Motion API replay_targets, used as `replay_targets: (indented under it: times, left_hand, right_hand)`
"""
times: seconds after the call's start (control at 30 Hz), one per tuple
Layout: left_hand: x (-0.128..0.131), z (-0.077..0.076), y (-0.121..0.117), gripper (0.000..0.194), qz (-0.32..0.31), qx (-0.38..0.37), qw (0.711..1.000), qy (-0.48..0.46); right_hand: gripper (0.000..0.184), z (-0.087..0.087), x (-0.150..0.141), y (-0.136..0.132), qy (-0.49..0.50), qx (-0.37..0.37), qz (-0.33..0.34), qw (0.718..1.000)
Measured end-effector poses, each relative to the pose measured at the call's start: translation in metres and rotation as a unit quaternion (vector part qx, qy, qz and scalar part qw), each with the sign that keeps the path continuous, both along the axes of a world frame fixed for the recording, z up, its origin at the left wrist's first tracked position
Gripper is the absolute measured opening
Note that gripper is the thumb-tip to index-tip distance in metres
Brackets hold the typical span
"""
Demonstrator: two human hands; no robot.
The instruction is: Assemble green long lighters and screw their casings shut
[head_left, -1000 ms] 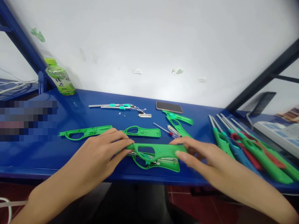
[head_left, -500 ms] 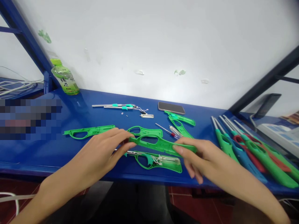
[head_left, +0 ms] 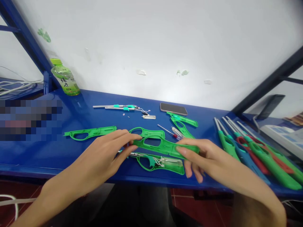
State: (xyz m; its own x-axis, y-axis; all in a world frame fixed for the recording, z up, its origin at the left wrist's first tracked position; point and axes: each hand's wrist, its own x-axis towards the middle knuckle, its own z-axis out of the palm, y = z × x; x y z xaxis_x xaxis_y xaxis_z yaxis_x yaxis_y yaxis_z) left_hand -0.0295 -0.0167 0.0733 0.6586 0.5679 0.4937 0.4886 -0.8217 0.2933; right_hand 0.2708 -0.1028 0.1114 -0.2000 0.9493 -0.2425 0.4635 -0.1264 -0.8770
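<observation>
Between my two hands is a green lighter casing half [head_left: 165, 147], its moulded inner face turned toward me. My left hand [head_left: 111, 148] pinches the narrow end by the trigger opening. At the wide handle end, my right hand [head_left: 203, 154] grips with thumb in front and fingers behind. Just below lies an opened lighter [head_left: 172, 162], its fuel tank, wires and teal trigger seated in a green half shell; my left hand hides part of its metal tube. Behind the held piece sits another green half shell [head_left: 155, 134]. One more green half shell [head_left: 92, 133] lies left.
Metal tubes with wires [head_left: 118, 107] and a clear fuel tank [head_left: 149, 117] lie at the back. Near a phone [head_left: 174, 108] are green shells [head_left: 186, 120] and a screwdriver [head_left: 167, 130]. Whole lighters [head_left: 267, 154] line the right; a bottle [head_left: 66, 78] stands back left.
The held casing half has tilted, so more of its inner face shows. Both hands keep their grip and have shifted only slightly.
</observation>
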Motion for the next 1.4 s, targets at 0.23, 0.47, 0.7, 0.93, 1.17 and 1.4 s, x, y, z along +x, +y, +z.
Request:
replay_targets:
  times: [0.23,0.47,0.7,0.93,1.17,1.4]
  left_hand:
    - [0.002,-0.003,0.005,0.023,-0.033,0.029,0.999,-0.025]
    - [-0.005,-0.006,0.01,0.019,-0.035,0.001,0.999,0.0]
    - [-0.004,-0.004,0.007,0.023,-0.067,0.003,0.997,0.048]
    - [-0.008,-0.009,0.004,0.025,-0.05,-0.076,0.991,0.098]
    - [-0.006,-0.011,0.003,0.028,-0.052,-0.102,0.987,0.109]
    - [-0.004,-0.012,0.004,0.027,-0.06,-0.077,0.99,0.103]
  right_hand:
    - [0.043,0.001,0.002,-0.002,-0.066,0.048,0.0,0.997]
    - [0.055,0.002,-0.002,-0.013,-0.171,0.124,-0.017,0.977]
    - [0.034,-0.014,-0.003,-0.006,-0.284,0.135,0.019,0.949]
    - [0.035,-0.015,-0.026,-0.009,-0.361,0.121,0.005,0.925]
    - [0.042,-0.018,-0.03,-0.008,-0.394,0.11,0.002,0.912]
    - [0.035,-0.017,-0.029,-0.008,-0.388,0.128,0.006,0.913]
